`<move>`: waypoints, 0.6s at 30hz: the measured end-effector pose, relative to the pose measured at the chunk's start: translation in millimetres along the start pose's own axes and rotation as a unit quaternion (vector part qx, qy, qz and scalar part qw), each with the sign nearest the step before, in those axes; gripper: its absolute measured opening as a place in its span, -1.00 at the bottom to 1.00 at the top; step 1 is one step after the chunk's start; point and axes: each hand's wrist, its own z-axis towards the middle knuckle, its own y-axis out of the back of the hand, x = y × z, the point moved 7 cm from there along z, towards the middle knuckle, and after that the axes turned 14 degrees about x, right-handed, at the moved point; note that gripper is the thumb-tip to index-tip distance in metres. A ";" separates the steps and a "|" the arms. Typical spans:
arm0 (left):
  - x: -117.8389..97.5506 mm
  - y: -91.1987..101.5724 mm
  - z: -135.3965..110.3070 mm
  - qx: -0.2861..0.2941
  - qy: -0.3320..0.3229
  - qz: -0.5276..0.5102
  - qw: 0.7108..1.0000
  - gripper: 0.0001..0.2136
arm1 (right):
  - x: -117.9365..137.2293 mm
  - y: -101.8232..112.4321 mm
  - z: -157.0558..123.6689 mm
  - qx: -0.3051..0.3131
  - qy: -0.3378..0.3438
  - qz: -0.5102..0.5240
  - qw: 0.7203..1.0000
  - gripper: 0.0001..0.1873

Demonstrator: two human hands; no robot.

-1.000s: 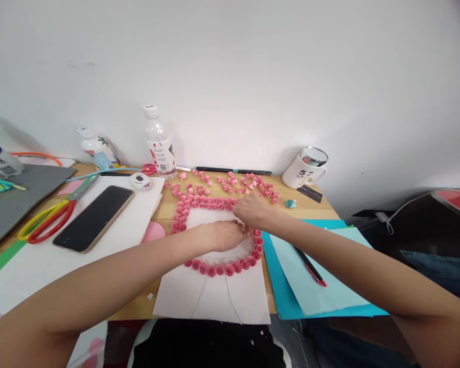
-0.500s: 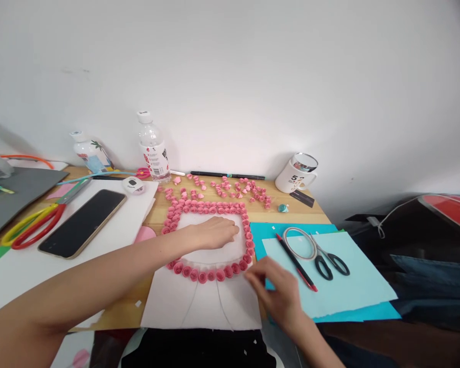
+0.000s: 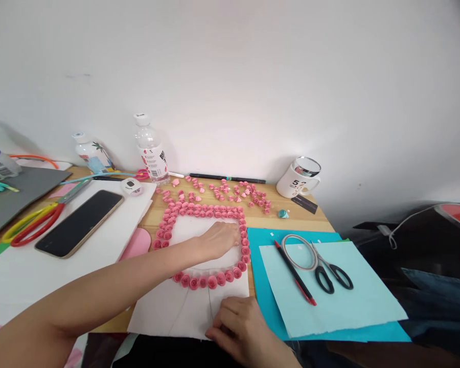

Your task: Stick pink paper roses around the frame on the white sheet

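A white sheet of paper (image 3: pixel 157 312) lies before me with faint pencil lines. Pink rolled paper roses (image 3: pixel 212 281) make a rounded frame on it, doubled along the top and left side. My left hand (image 3: pixel 219 239) rests inside this frame, fingers curled together against the right-hand row; whatever they pinch is hidden. Down at the sheet's lower right, my right hand (image 3: pixel 243 324) is closed on the paper's near edge, thumb and fingers bent. Loose pink roses (image 3: pixel 256 197) are scattered behind the frame, with one teal rose (image 3: pixel 283 213) to their right.
Right of the sheet, scissors (image 3: pixel 331 276), a pen (image 3: pixel 295 273) and a ring-shaped band (image 3: pixel 291 253) lie on light blue paper (image 3: pixel 352 306). A mug (image 3: pixel 298 177) and water bottle (image 3: pixel 151 153) stand by the wall. A phone (image 3: pixel 80 222) and red-yellow scissors (image 3: pixel 42 222) lie left.
My right hand has come down and left, from the air beside the rose frame to the sheet's lower edge. The sheet has shifted slightly left and turned; my left hand stays inside the frame.
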 end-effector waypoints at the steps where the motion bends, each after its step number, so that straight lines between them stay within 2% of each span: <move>1: -0.2 0.0 0.7 0.001 0.008 0.004 1.000 -0.68 | -0.6 -0.9 -0.4 -0.003 0.000 0.000 1.000 -0.75; 4: -1.1 -0.3 2.1 0.010 0.024 0.019 0.999 -0.70 | -0.2 -1.1 -1.6 -0.013 0.004 0.000 1.000 -0.74; 11: -5.2 -3.4 2.0 0.055 0.010 0.073 0.996 -0.73 | 0.1 1.4 0.1 -0.007 0.007 0.013 1.000 -0.75; 18: -14.2 2.2 2.9 0.059 -0.023 0.067 0.996 -0.71 | -0.8 1.0 -1.4 -0.012 0.003 0.006 1.000 -0.77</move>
